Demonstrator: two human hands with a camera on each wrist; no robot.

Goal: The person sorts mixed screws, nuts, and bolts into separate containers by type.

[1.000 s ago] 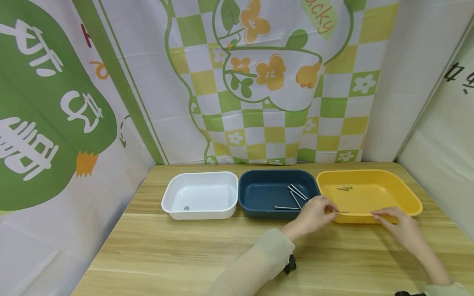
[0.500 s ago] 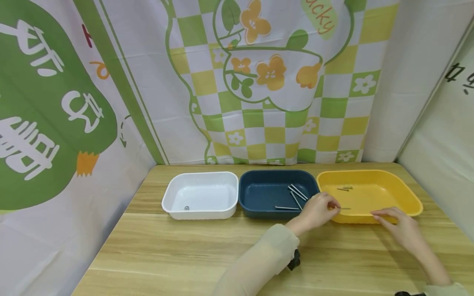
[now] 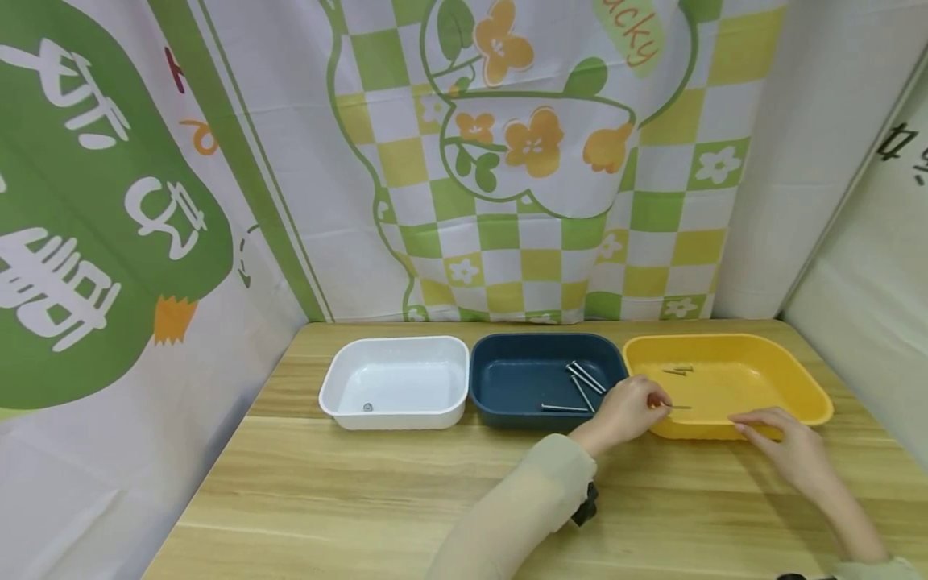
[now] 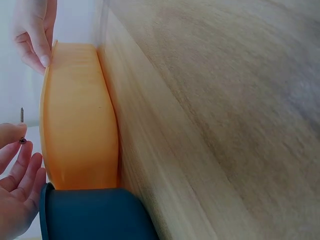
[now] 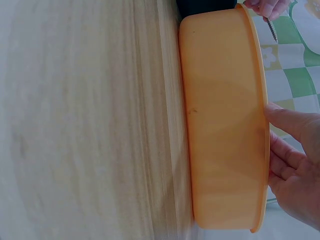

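Between thumb and fingertips, my left hand (image 3: 629,411) pinches a small screw (image 3: 680,408) over the near left part of the yellow tray (image 3: 699,431). The left wrist view shows the screw's head at the fingertips and its threaded shaft (image 4: 22,115) sticking out. My right hand (image 3: 789,451) holds the tray's near rim, with the thumb at the rim and the other fingers curled on its inner side in the right wrist view. Two small screws (image 3: 678,370) lie on the tray's floor toward the back left.
A dark blue tray (image 3: 500,420) stands left of the yellow one and holds several long bolts (image 3: 564,408). Further left is a white tray (image 3: 395,420) with a small round metal piece (image 3: 367,408). A patterned cloth (image 3: 536,266) hangs behind the wooden table (image 3: 348,499).
My left hand has shifted slightly right and away from me with the screw, further over the yellow tray. The right hand keeps its place at the rim.
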